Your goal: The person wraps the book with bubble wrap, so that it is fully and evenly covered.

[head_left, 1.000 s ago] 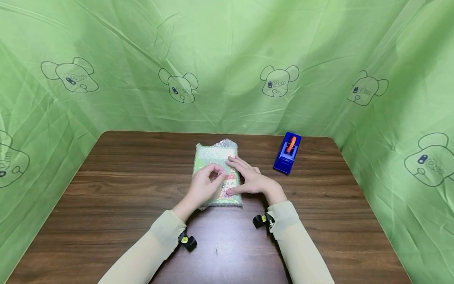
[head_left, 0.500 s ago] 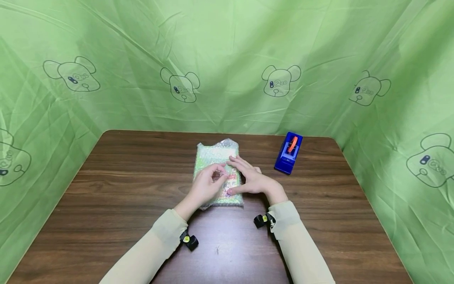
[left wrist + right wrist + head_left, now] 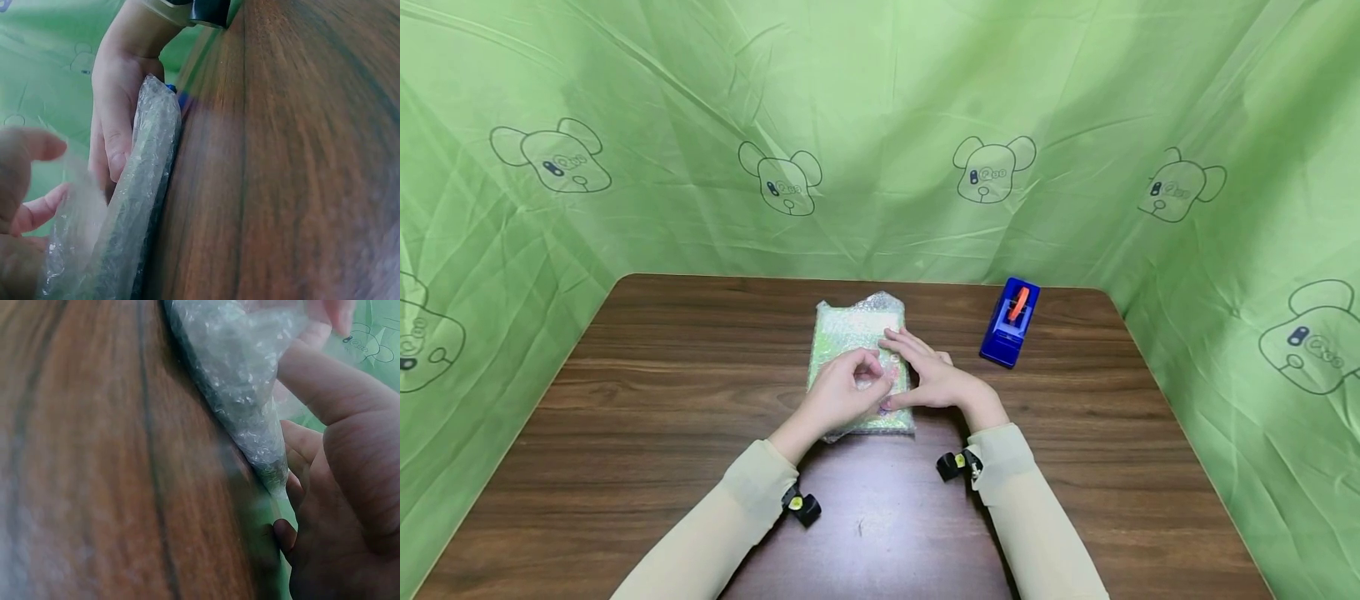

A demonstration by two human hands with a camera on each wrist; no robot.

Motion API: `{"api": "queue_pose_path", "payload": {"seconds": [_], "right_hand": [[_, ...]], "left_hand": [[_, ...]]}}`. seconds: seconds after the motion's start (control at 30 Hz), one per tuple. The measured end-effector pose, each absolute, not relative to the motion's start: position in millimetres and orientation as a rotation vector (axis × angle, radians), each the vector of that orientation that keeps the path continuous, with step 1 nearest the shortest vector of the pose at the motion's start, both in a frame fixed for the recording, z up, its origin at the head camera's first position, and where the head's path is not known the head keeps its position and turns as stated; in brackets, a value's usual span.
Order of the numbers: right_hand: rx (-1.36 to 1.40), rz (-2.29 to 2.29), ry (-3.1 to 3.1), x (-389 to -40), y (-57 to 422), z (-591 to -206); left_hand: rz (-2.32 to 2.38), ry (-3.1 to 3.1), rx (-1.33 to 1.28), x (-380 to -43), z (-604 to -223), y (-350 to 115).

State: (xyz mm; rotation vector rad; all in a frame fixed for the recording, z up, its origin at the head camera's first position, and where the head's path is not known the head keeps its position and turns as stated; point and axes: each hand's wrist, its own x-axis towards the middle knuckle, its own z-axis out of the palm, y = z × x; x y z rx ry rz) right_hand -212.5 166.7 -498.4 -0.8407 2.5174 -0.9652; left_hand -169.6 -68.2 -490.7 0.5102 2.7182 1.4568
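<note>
A flat package [image 3: 847, 332] in clear bubble wrap lies on the table, with a green, colourfully printed item inside. Over its middle my left hand [image 3: 842, 392] pinches a raised flap of bubble wrap [image 3: 78, 219] between thumb and fingertips; the exact grip is blurred in the left wrist view. My right hand [image 3: 936, 379] rests with spread fingers on the package's right side. In the right wrist view, the right thumb [image 3: 337, 381] touches the wrap while the other fingers reach along the edge.
A blue tape dispenser [image 3: 1009, 325] with an orange reel stands at the back right of the wooden table [image 3: 662, 400]. Green cloth [image 3: 880, 125] with bear-head drawings hangs around the back and sides.
My left hand's fingertips have shifted slightly to the right and nearer, towards the right thumb. The right hand and the package stay in place.
</note>
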Motion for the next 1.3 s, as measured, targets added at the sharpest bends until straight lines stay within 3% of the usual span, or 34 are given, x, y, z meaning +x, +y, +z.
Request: {"api": "queue_pose_path", "payload": {"seconds": [1.3], "right_hand": [[-0.853,-0.933,2.497,-209,167,-492]], "left_hand": [[1.421,2.651,0.676,-176,-493,-80]]}}
